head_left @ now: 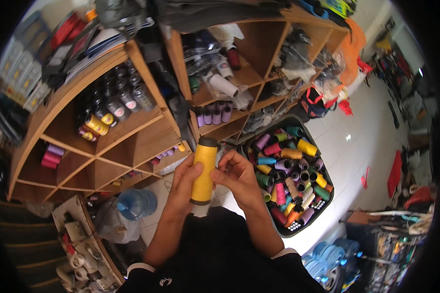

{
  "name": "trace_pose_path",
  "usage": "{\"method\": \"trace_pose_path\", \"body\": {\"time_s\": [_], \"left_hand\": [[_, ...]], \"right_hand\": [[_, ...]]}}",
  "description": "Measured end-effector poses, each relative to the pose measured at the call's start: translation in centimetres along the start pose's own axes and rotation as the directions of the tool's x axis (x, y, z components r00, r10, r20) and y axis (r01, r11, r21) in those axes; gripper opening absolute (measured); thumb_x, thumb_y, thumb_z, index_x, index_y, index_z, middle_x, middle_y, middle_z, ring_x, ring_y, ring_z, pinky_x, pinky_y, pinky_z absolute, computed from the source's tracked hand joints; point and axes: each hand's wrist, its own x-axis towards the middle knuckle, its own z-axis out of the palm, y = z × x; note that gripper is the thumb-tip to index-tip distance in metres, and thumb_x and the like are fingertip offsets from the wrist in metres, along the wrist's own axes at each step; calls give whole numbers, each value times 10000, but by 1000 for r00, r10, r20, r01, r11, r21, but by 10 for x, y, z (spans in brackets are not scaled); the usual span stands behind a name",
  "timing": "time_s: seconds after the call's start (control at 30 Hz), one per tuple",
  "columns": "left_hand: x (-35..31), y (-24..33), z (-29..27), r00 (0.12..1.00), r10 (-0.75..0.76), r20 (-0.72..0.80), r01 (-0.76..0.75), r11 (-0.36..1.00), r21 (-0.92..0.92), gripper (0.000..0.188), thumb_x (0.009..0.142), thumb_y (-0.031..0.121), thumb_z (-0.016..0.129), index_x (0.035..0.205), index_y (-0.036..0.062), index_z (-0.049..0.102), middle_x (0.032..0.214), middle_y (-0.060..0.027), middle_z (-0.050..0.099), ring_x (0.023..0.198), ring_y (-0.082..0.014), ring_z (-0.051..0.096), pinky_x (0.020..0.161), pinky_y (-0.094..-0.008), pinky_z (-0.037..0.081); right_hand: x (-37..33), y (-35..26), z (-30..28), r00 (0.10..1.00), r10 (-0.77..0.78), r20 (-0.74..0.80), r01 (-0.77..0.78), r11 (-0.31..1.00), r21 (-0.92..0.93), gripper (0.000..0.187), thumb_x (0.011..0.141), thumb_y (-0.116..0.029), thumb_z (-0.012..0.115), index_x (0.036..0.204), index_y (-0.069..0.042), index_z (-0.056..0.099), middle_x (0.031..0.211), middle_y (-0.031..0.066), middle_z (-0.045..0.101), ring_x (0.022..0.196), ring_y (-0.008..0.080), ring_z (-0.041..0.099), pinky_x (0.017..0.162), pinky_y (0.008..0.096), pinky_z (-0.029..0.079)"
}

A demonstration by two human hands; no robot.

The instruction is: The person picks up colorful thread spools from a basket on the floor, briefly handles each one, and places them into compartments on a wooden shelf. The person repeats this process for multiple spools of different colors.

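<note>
One yellow thread spool (204, 172) was held above the floor

Through the head camera I had the left hand (182, 177) wrapped around the spool's left side, thumb pressed on the yellow winding between its dark ends. The right hand (240, 179) met the spool's right side with its thumb, fingers curled; I could not tell whether they pinched a loose strand. The spool was in the air, just left of the black crate's (330, 196) left edge. That crate stood on the tiled floor (346, 158), heaped with multicoloured spools (292, 187). Purple spools (216, 116) stood near the left edge of the wooden shelf (249, 75).
</note>
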Motion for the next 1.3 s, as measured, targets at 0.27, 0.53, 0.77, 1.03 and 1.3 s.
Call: {"method": "trace_pose_path", "body": {"time_s": [0.27,0.53,0.77,1.03,1.3], "left_hand": [[-23,23,-32,978,45,-203,-62,995,-77,420,1005,330,439,1228,-4,561,1086,-64,620,935,-110,587,838,-248,449],[-33,41,-47,939,248,-237,-200,957,208,379,1000,289,478,1181,-25,588,1042,-45,635,926,-85,573,798,-235,447],[-26,31,-42,964,109,-242,-103,994,36,362,1001,283,477,1160,-23,587,1036,-63,635,900,-100,596,791,-244,463],[-26,25,-50,990,23,-136,-44,988,-149,372,969,380,452,1148,59,508,947,-75,594,771,-143,590,640,-298,481],[-46,42,-74,972,123,-199,-173,951,-258,474,861,317,501,1253,55,455,1025,-104,588,817,-195,603,662,-332,501]], "right_hand": [[20,27,47,999,-18,37,21,997,-77,256,807,16,727,944,-70,529,881,-12,528,832,74,542,721,233,471],[31,51,77,981,-190,28,190,939,-288,358,799,-137,789,1031,-62,527,882,-20,496,827,64,493,724,226,415],[29,46,63,997,-64,53,69,993,-99,299,819,-121,776,958,-78,514,865,-20,529,783,59,520,706,216,438],[22,41,50,991,85,103,-90,995,46,230,834,-85,741,910,-97,524,863,-22,570,784,61,530,682,218,414],[22,47,96,998,61,22,-58,990,-130,185,870,-137,706,936,-95,538,859,-23,560,767,57,515,680,216,417]]}}
